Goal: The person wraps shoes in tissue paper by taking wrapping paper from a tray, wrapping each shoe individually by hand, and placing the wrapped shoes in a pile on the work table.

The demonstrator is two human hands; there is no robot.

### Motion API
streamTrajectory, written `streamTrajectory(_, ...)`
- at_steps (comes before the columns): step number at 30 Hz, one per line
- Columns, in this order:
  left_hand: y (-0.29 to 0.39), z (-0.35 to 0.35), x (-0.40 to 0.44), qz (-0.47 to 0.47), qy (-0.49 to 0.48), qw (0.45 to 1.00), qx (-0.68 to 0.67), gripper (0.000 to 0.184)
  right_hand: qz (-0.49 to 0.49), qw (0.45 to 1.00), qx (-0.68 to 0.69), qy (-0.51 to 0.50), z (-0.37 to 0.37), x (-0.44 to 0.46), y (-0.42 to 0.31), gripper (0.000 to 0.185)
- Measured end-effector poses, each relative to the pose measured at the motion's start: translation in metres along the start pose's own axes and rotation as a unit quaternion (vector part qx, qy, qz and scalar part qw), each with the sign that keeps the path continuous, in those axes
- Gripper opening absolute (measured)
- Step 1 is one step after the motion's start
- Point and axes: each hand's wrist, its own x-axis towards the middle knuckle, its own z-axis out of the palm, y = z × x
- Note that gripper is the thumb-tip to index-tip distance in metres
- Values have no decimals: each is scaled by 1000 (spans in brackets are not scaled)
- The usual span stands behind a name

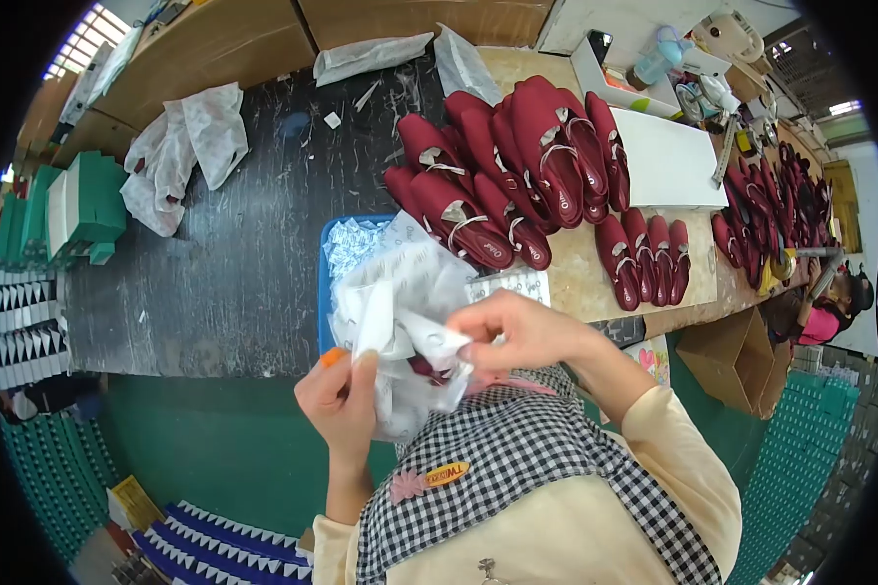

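Note:
White printed tissue paper (405,268) is bunched in front of my apron, partly over the blue bin (325,283). My left hand (341,395), with an orange band on one finger, pinches the paper's left side. On the right side, my right hand (517,336) is closed on another part of the same paper. A bit of dark red shows between the folds near my right fingers; most of it is hidden. Small clear-and-white packets (356,246) fill the bin beside the paper. Just beyond lies a pile of maroon shoes (449,214).
Four-shoe-wide row aside, maroon shoes (642,258) also stand right of the pile, near a white box (668,156). Loose tissue paper (190,146) and green boxes (88,205) lie left. An open carton (737,356) and another person (824,312) are at the right.

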Motion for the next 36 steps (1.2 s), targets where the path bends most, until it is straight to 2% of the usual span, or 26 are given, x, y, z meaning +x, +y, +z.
streamTrajectory(4,-5,-13,8,-19,35,999,10,20,-4,1000,-28,5,-7,26,-4,23)
streamTrajectory(5,-11,-18,8,-44,55,997,12,19,-51,994,-94,-6,-17,36,-26,24)
streamTrajectory(6,-17,-27,10,-66,69,995,16,18,-34,998,18,55,-27,55,-28,25)
streamTrajectory(7,-20,-35,14,-64,68,995,20,18,-124,985,-5,123,-44,82,-38,25)
streamTrajectory(8,-22,-43,17,-93,114,989,10,21,-211,959,-29,188,-63,108,-52,24)
streamTrajectory(11,-29,-75,21,-143,199,969,6,26,-256,905,-171,294,-98,134,-89,25)
streamTrajectory(12,-31,-85,20,-147,207,967,9,26,-415,829,-161,339,-91,137,-107,27)
streamTrajectory(14,-37,-100,18,-185,268,945,-26,26,-434,832,-108,329,-64,105,-135,23)
streamTrajectory(15,-37,-103,20,-189,275,942,-24,26,-367,911,36,185,-40,62,-146,13)
streamTrajectory(16,-37,-104,24,-199,286,937,-29,26,-364,913,34,180,-42,67,-147,13)
streamTrajectory(17,-36,-103,25,-211,294,932,-33,25,-369,913,31,171,-52,34,-170,12)
streamTrajectory(18,-35,-102,26,-224,299,927,-36,25,-373,913,29,165,-23,37,-137,12)
streamTrajectory(22,-39,-93,28,-224,273,936,-22,26,-402,904,11,145,-5,-24,-135,10)
streamTrajectory(31,-43,-82,31,-180,226,957,2,25,-511,856,-17,76,22,11,-148,16)
streamTrajectory(34,-47,-81,28,-180,222,958,3,23,-547,835,-19,51,29,-2,-149,20)
streamTrajectory(36,-48,-81,25,-179,225,958,5,23,-568,822,-14,34,30,24,-154,22)
